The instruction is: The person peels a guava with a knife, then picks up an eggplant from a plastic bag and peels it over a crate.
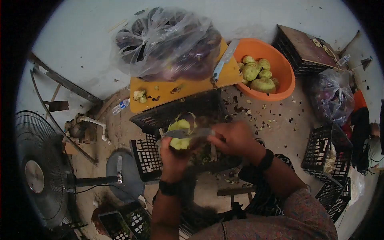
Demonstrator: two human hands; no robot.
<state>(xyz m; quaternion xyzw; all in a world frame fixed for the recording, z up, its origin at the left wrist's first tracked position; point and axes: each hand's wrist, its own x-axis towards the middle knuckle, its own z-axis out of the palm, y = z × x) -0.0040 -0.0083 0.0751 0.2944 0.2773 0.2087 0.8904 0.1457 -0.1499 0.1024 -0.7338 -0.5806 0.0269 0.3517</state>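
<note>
My left hand (173,158) is closed round the lower side of a partly peeled eggplant (180,143), whose pale green flesh shows. My right hand (232,137) grips a knife (186,133), the handle hidden in the fingers. Its blade lies across the eggplant and points left. A curled strip of peel (191,118) stands at the eggplant's upper right edge. Below the hands is a black plastic crate (146,160) with scraps in it. Slight motion blur softens the right hand.
A clear bag of dark purple eggplants (172,44) sits on a yellow board (154,90), with a second knife (226,60) by its right edge. An orange basin (285,82) holds several peeled eggplants (252,72). A fan (38,176) stands left; crates (326,154) stand right. Peelings litter the floor.
</note>
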